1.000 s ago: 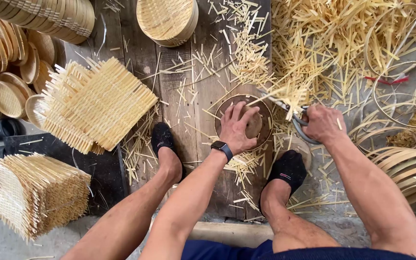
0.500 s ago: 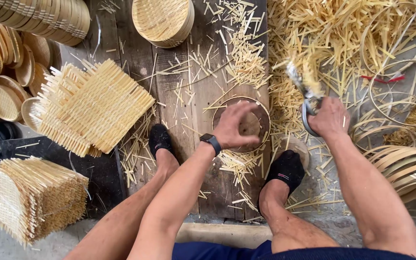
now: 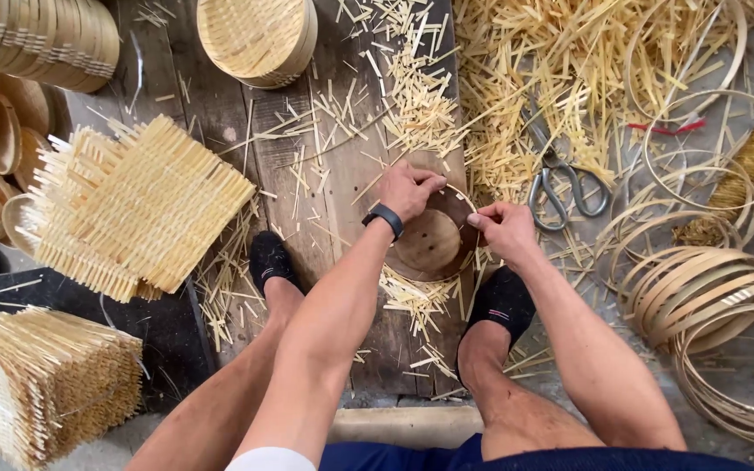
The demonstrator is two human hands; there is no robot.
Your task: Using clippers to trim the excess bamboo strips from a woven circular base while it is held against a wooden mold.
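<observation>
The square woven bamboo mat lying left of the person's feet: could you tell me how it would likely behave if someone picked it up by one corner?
The woven mat looks made of thin flat strips, so it is probably light and would sag somewhat. Its loose strip ends stick out all round, so the edges may fray or shed strips. Lying flat on the wooden boards, it should slide, not roll.

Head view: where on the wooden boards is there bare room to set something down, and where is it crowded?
Barest is the plank strip between the woven mat and the round basket, with only stray slivers. Right of both hands, the cuttings pile, scissors and bamboo hoops crowd the floor. The round wooden mould is taken.
</observation>
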